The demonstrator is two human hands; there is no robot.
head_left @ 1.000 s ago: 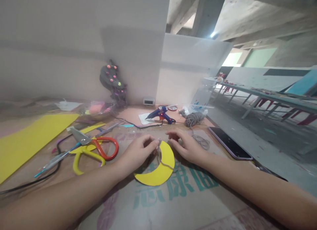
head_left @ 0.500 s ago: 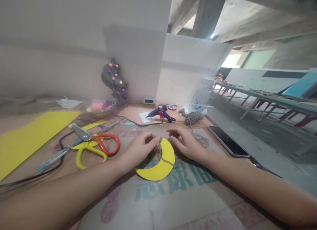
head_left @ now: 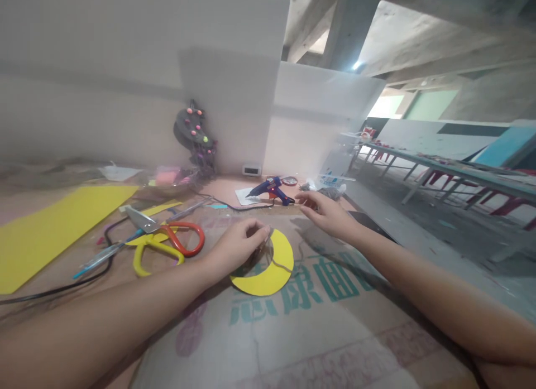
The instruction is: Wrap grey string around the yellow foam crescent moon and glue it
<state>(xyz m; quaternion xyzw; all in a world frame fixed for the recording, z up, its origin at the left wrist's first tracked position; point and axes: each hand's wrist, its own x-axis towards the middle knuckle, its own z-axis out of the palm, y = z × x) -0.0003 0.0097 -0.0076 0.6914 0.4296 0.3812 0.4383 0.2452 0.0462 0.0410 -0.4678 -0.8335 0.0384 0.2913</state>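
A yellow paper crescent lies on a printed cardboard sheet, with a strand of grey yarn across it. My left hand pinches the crescent's upper tip between thumb and fingers. My right hand is raised behind and to the right of the crescent, its fingers bent and apart, close to the handle of a blue glue gun. Behind that hand a ball of grey yarn is mostly hidden. I see nothing plainly held in the right hand.
Scissors with red and yellow handles lie left, beside a pen and a large yellow sheet. A decorated dark crescent leans on the wall. A phone lies right, partly behind my forearm. A black cord crosses the left side.
My right hand has moved away from the crescent, up and to the right, towards the glue gun and yarn ball, and now covers much of the yarn. My left hand stays on the crescent.
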